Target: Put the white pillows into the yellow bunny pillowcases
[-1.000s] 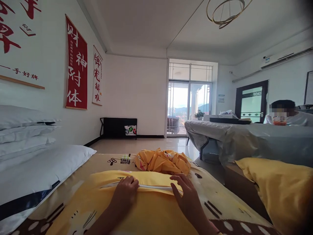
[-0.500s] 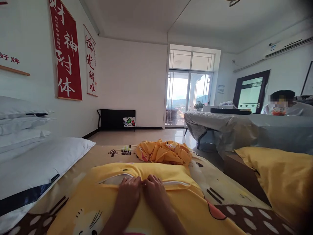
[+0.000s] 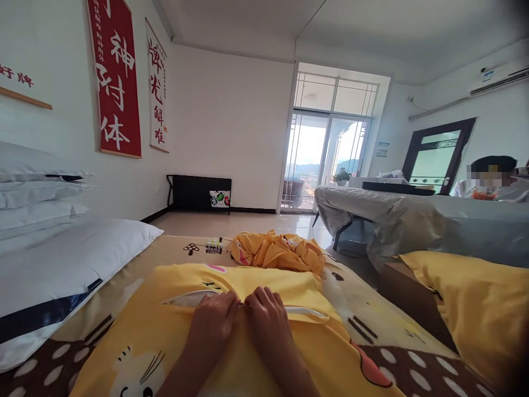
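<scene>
A yellow cartoon-printed pillowcase lies in front of me with a white pillow inside, showing through the long slit on both sides of my hands. My left hand is closed on the slit's edge, near its middle. Right beside it, my right hand pinches the same edge, its knuckles up. The fingertips of both hands nearly meet, and whatever small part they grip there is hidden. Beyond the pillowcase sits a crumpled heap of orange-yellow fabric.
White pillows with dark bands are stacked at the left. A patterned sheet lies underneath. At the right, another yellow pillowcase rests over a brown box. Farther back, a person sits behind a plastic-covered table.
The view has tilted and shifted slightly. Both hands stay closed at the middle of the slit, with only small shifts in the wrists and fabric.
</scene>
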### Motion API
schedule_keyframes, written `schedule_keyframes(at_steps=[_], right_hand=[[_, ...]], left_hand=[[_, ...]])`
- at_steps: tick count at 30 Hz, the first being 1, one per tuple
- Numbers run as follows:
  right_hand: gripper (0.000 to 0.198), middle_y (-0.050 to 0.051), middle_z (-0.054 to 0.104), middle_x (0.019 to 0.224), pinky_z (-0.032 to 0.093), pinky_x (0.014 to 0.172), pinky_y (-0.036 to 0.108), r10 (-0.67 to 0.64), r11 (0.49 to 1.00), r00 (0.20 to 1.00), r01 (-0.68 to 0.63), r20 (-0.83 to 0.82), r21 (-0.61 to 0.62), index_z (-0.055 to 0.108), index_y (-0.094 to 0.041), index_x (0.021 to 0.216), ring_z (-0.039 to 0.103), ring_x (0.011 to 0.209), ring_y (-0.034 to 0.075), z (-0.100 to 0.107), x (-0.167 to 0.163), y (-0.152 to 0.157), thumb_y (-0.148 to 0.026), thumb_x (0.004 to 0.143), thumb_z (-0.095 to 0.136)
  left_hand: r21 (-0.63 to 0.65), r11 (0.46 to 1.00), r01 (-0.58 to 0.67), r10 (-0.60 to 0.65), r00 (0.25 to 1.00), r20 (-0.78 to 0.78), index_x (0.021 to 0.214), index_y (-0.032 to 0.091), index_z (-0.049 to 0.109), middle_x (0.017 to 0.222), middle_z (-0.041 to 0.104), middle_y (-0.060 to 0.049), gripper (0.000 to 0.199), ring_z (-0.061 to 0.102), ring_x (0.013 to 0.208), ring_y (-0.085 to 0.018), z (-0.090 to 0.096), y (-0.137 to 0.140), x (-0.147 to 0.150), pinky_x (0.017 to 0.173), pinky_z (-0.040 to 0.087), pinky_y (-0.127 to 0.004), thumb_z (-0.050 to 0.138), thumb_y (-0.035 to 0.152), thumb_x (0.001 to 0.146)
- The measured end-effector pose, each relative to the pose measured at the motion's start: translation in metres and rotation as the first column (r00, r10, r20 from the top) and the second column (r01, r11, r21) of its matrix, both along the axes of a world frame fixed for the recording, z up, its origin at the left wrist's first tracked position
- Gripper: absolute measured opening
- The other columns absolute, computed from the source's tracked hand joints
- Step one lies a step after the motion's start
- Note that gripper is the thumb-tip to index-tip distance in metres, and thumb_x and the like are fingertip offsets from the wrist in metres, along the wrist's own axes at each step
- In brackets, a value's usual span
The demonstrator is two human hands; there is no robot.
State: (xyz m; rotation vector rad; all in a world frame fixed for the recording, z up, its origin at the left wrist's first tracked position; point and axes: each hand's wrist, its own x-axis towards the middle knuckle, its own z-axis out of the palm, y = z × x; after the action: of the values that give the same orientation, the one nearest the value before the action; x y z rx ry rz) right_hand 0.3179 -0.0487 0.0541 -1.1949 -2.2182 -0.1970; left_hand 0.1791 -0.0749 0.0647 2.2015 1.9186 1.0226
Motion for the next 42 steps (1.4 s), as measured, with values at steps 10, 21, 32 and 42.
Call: schedule_keyframes(at_steps=[10,21,32,42], right_hand=[[0.019,0.001,0.057,0.077,0.028,0.07,0.03,0.112,0.973,0.984,-0.08,-0.138,0.217,0.058,-0.02,0.073,0.045,0.076,0.018,0.015,0.017,-0.019,-0.005,0.083,0.053],[0.02,0.0,0.059,0.076,0.03,0.069,0.028,0.127,0.984,0.985,-0.11,-0.119,0.141,0.057,-0.02,0.071,0.049,0.074,0.017,0.014,0.015,-0.016,-0.003,0.08,0.055],[0.021,0.001,0.059,0.075,0.032,0.067,0.028,0.123,0.982,0.991,-0.113,-0.058,0.153,0.057,-0.02,0.07,0.051,0.072,0.017,0.01,0.015,-0.013,-0.002,0.081,0.052],[0.019,0.001,0.059,0.077,0.033,0.068,0.029,0.138,0.985,0.99,-0.134,-0.032,0.112,0.056,-0.02,0.072,0.051,0.074,0.018,0.01,0.016,-0.012,-0.006,0.084,0.051]], left_hand=[[-0.032,0.997,-0.063,0.065,0.995,0.074,0.07,0.021,0.049,0.066,0.061,0.0,0.031,0.05,0.061,-0.016,0.025,-0.032,-0.016,0.065,0.029,-0.028,0.032,0.034,0.093],[-0.176,0.98,-0.097,0.089,0.995,-0.049,0.074,0.021,0.053,0.068,0.063,-0.002,0.029,0.054,0.067,-0.018,0.036,-0.036,-0.061,0.064,0.029,-0.026,0.035,0.036,0.09],[-0.264,0.947,-0.181,0.125,0.968,-0.215,0.071,0.021,0.054,0.073,0.064,-0.003,0.03,0.055,0.071,-0.019,0.037,-0.04,-0.101,0.064,0.027,-0.028,0.036,0.037,0.089],[-0.29,0.957,-0.028,0.034,0.999,0.016,0.066,0.019,0.049,0.063,0.058,0.0,0.032,0.055,0.063,-0.016,0.032,-0.04,-0.135,0.06,0.034,-0.026,0.04,0.044,0.085]])
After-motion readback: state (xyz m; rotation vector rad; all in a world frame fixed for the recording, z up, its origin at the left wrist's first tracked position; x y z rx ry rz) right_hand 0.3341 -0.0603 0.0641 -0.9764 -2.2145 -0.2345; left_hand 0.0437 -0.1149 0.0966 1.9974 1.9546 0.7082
